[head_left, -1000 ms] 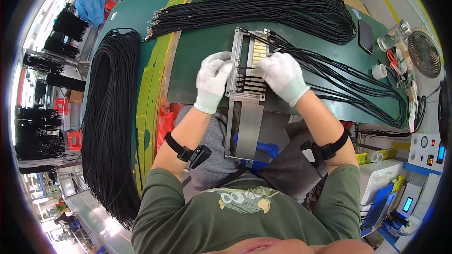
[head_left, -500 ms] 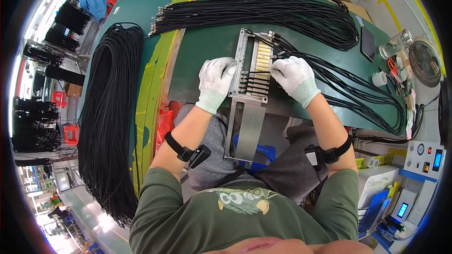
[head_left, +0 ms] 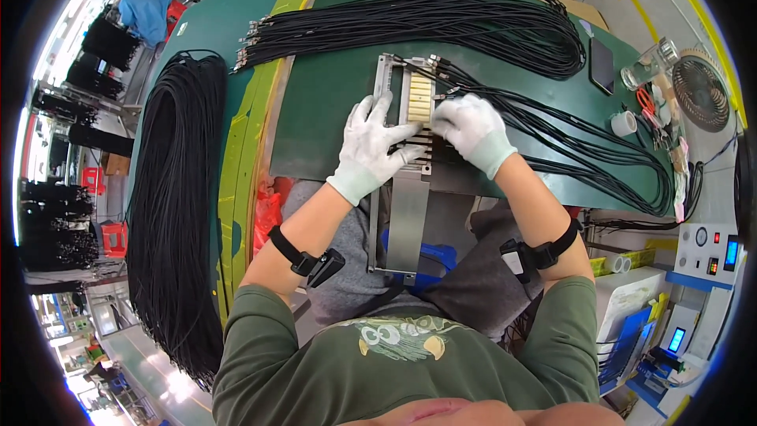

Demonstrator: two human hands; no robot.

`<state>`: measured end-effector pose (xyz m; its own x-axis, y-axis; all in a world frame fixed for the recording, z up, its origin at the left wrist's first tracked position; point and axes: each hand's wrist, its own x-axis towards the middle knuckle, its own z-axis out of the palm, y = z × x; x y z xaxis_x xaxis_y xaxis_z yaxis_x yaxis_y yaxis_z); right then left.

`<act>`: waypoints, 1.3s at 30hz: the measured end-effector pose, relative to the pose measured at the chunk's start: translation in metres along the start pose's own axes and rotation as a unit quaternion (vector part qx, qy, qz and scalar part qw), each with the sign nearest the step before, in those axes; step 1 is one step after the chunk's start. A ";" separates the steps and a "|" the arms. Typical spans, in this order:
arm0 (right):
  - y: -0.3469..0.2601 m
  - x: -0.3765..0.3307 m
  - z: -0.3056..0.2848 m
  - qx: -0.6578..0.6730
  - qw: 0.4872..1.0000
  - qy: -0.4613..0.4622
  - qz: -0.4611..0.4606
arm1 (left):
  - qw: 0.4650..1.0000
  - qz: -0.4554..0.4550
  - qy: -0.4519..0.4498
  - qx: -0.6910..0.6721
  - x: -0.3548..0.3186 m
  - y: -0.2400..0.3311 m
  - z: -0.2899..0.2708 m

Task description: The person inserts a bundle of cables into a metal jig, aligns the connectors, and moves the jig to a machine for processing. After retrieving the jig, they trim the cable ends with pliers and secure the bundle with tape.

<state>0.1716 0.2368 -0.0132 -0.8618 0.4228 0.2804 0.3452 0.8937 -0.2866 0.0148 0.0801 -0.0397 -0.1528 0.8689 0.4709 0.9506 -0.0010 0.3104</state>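
Note:
A metal fixture (head_left: 404, 225) juts over the near table edge, with a row of pale yellow slots (head_left: 420, 99) in its upper part. Short black cable ends lie across its lower slots. My left hand (head_left: 371, 142), in a white glove, lies over the fixture's left rail, fingers spread, thumb and index reaching across the cable ends. Along the slots' right side is my gloved right hand (head_left: 473, 130), its fingers curled together and slightly blurred; whatever they pinch is hidden. From the fixture's top right, a bundle of black cables (head_left: 552, 118) loops to the right.
A long cable bundle (head_left: 441, 20) with metal connectors lies along the far side; another coil (head_left: 177, 213) hangs at the left. A yellow-green strip (head_left: 256, 110) crosses the table. At right are a phone (head_left: 602, 65), glass jar (head_left: 650, 65), white cup (head_left: 623, 124) and fan (head_left: 700, 93).
My left hand has moved from beside the rail onto the fixture, and its fingers have spread. My right hand stays by the slots with its fingers curled. The whole view has shifted slightly.

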 end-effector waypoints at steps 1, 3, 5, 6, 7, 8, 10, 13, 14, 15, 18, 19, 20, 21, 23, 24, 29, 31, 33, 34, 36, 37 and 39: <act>0.008 0.004 -0.003 -0.019 0.997 0.069 -0.005 | 1.000 -0.009 -0.022 -0.006 0.001 0.000 0.001; 0.022 0.007 -0.008 -0.038 0.989 0.140 -0.009 | 0.997 -0.026 -0.067 -0.015 0.003 -0.001 0.000; 0.043 0.005 -0.005 -0.086 0.992 0.085 0.048 | 0.998 -0.020 -0.058 -0.022 0.002 -0.002 0.002; 0.053 0.006 -0.003 -0.109 0.989 0.057 0.076 | 0.998 -0.019 -0.050 -0.027 0.001 -0.002 0.003; 0.063 0.010 -0.001 -0.113 0.989 0.059 0.079 | 0.998 -0.017 -0.042 -0.034 0.002 -0.002 0.005; 0.073 0.015 0.000 -0.056 0.989 0.082 0.113 | 0.998 -0.013 -0.041 -0.036 0.004 -0.002 0.007; 0.084 0.026 -0.002 0.062 0.975 0.127 0.170 | 0.998 -0.022 -0.038 -0.039 0.007 -0.002 0.006; 0.086 0.021 -0.008 0.021 0.975 0.194 0.102 | 0.998 -0.027 -0.030 -0.039 0.006 -0.001 0.005; 0.077 0.022 -0.012 0.003 0.972 0.225 0.067 | 0.999 -0.028 -0.025 -0.038 0.003 -0.001 0.003; 0.068 0.021 -0.014 0.006 0.972 0.226 0.062 | 0.999 -0.030 -0.021 -0.038 0.003 -0.002 0.002; 0.026 0.016 -0.021 0.127 0.987 0.102 0.016 | 0.991 -0.055 0.071 -0.101 0.007 -0.010 0.000; 0.017 0.015 -0.021 0.128 0.987 0.100 0.015 | 0.982 -0.062 0.115 -0.136 0.009 -0.010 0.000; 0.008 0.014 -0.020 0.111 0.990 0.089 -0.016 | 0.982 -0.065 0.115 -0.135 0.009 -0.010 0.002; 0.000 0.014 -0.018 0.094 0.991 0.078 -0.046 | 0.974 -0.070 0.135 -0.168 0.007 -0.011 0.004; -0.016 0.016 -0.010 0.080 0.992 0.066 -0.078 | 0.954 -0.077 0.173 -0.233 0.006 -0.014 0.009; -0.024 0.017 -0.005 0.109 0.987 0.077 -0.086 | 0.954 -0.079 0.172 -0.234 0.006 -0.014 0.010; -0.030 0.018 0.000 0.242 0.968 0.030 -0.059 | 0.972 -0.058 0.119 -0.195 0.012 -0.017 -0.004; -0.021 0.017 -0.002 0.278 0.960 -0.006 -0.037 | 0.985 0.004 0.124 -0.120 0.016 -0.023 -0.016; 0.001 0.011 -0.008 0.245 0.967 -0.050 0.048 | 0.991 0.004 0.118 -0.069 0.014 -0.028 -0.024; 0.005 0.010 -0.009 0.229 0.967 -0.072 0.090 | 0.994 0.005 0.111 -0.017 0.012 -0.030 -0.026; 0.001 0.008 -0.006 0.179 0.979 -0.079 0.065 | 0.994 0.004 0.102 0.035 0.009 -0.033 -0.024; -0.001 0.008 -0.006 0.127 0.988 -0.082 0.041 | 0.994 -0.006 0.106 0.028 0.008 -0.033 -0.020; -0.002 0.007 -0.005 0.076 0.993 -0.086 0.015 | 0.993 -0.025 0.114 0.015 0.006 -0.035 -0.012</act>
<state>0.1665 0.2383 -0.0064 -0.9075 0.4049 0.1119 0.3231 0.8429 -0.4304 -0.0228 0.0791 -0.0375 -0.2543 0.7322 0.6319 0.9475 0.0577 0.3145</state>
